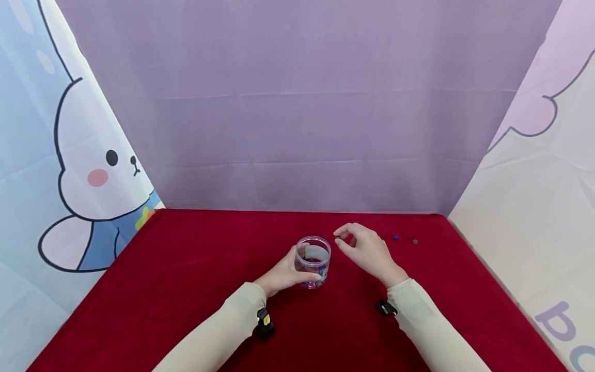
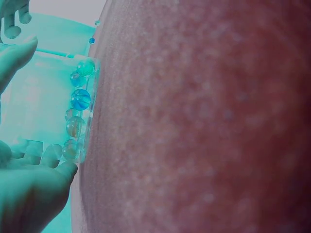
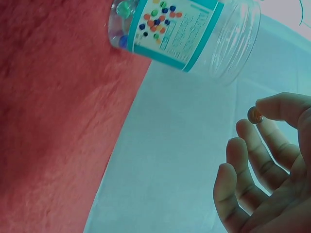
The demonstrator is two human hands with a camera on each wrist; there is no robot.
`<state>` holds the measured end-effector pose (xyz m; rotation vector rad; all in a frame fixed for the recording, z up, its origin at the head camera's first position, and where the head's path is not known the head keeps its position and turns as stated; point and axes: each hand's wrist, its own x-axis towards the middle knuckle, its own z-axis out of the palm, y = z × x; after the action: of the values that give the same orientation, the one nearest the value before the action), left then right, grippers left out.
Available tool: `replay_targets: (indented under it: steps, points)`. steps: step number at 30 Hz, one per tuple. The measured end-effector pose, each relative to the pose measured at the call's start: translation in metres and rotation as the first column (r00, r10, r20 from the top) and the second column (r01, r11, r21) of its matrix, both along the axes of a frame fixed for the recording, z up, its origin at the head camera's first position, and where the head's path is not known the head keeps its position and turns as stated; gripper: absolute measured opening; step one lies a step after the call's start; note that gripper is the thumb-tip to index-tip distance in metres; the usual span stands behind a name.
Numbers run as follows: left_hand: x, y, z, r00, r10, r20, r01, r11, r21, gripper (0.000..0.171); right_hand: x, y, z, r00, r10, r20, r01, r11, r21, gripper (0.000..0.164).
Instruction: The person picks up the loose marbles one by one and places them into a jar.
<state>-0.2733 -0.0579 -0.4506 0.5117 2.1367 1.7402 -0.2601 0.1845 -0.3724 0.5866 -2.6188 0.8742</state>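
Note:
My left hand (image 1: 285, 273) grips a clear, open-topped plastic jar (image 1: 313, 265) around its side, thumb across the front. Several glass marbles (image 2: 80, 99) lie along the jar's bottom, as the left wrist view shows. A label with coloured dots and a teal border (image 3: 175, 34) wraps the jar in the right wrist view. Just right of the rim, my right hand (image 1: 370, 253) pinches a brownish-orange marble (image 3: 254, 115) between thumb and index fingertip, held above the table. Its other fingers are loosely bent.
Two loose marbles rest on the red cloth-covered table (image 1: 186, 289) to the right of my right hand: a blue marble (image 1: 395, 237) and a brownish marble (image 1: 416, 241). A purple curtain (image 1: 297, 129) hangs behind the table, with printed cloth panels on both sides.

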Motion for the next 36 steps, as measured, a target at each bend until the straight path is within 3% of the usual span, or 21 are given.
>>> replay_targets:
  steps: [8, 23, 36]
  points:
    - [-0.001, 0.001, -0.001, 1.0, -0.009, -0.001, 0.009, 1.0, 0.012, 0.094, 0.004, -0.01, 0.003, 0.999, 0.046, -0.022, -0.046, 0.999, -0.001, 0.019]
    - [-0.002, 0.003, 0.0, 0.999, -0.037, -0.006, 0.037, 0.999, 0.036, 0.091, 0.009, -0.027, -0.003, 0.987, 0.158, 0.025, -0.159, 0.987, 0.035, 0.016]
    - [-0.003, 0.002, -0.002, 0.998, -0.055, 0.002, 0.055, 0.997, 0.053, 0.092, 0.013, -0.033, -0.005, 0.984, 0.164, 0.07, -0.169, 0.983, 0.076, 0.014]
